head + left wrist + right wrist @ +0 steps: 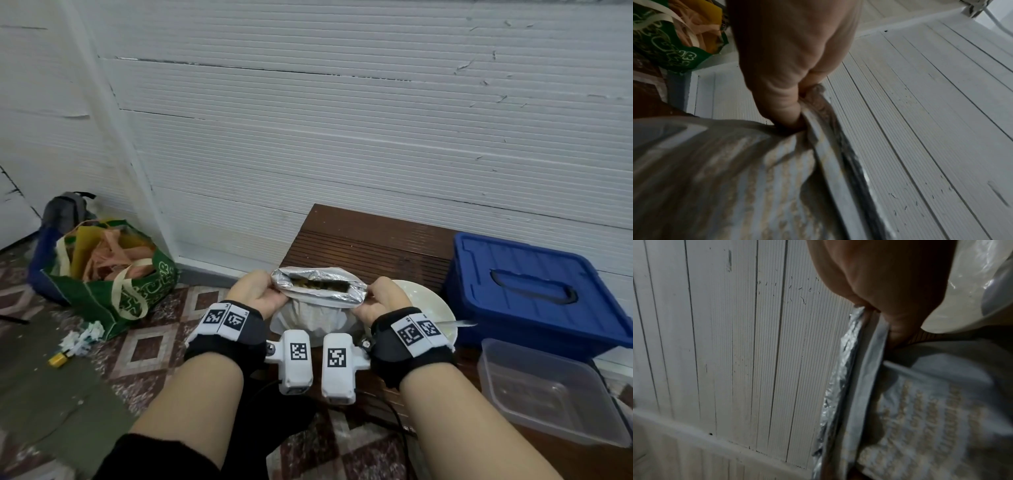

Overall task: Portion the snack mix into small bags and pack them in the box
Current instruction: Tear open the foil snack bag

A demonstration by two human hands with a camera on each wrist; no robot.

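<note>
A white snack bag [313, 313] with a silver foil lining stands at the wooden table's left edge. Its mouth is pulled apart and brown snack mix [320, 285] shows inside. My left hand [255, 291] pinches the left end of the bag's top [818, 129]. At the other end my right hand [385, 298] pinches the top edge [869, 344]. A blue plastic box [534, 291] with its lid on sits at the right. Behind my right hand lies a white plate [431, 308] with clear plastic on it [970, 272].
A clear plastic container [548, 387] stands at the front right of the brown slatted table [370, 240]. On the tiled floor at left are a green shopping bag [113, 274], a grey backpack [66, 209] and some scraps [78, 339]. A white ribbed wall rises behind.
</note>
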